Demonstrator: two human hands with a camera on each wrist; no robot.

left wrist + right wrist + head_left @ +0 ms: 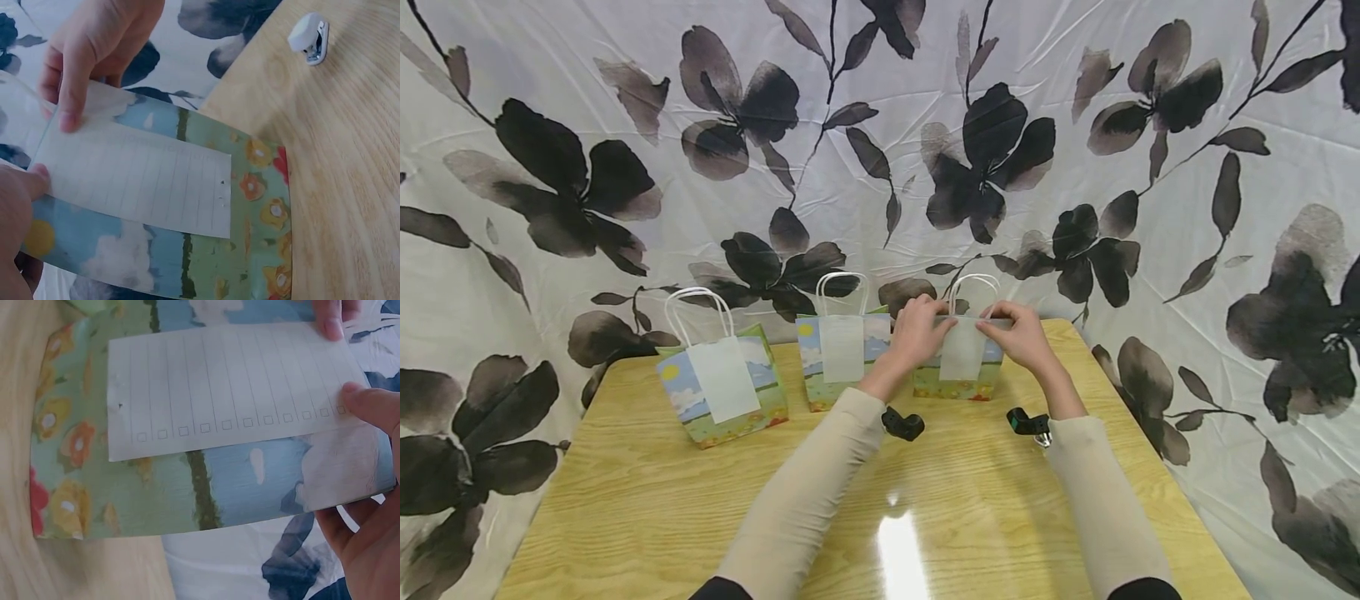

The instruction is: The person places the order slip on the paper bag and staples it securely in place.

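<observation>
Both hands are at the top edge of the right-hand paper gift bag [981, 390], which has a sky-and-flowers print and white rope handles. A white lined checklist sheet [231, 394] lies against its front, reaching up to the rim. My left hand [919, 333] pinches the rim at the sheet's upper left corner, thumb in front. My right hand [1021, 337] pinches the rim at the other upper corner, its thumb on the paper and its fingers behind the bag. Small marks show near the sheet's lower edge in the left wrist view.
Two matching gift bags stand to the left, the middle one [811, 354] and the leftmost one [677, 396], each with a white sheet on its front. A small white stapler [307, 36] lies on the wooden table [625, 500]. A floral cloth [880, 125] hangs behind.
</observation>
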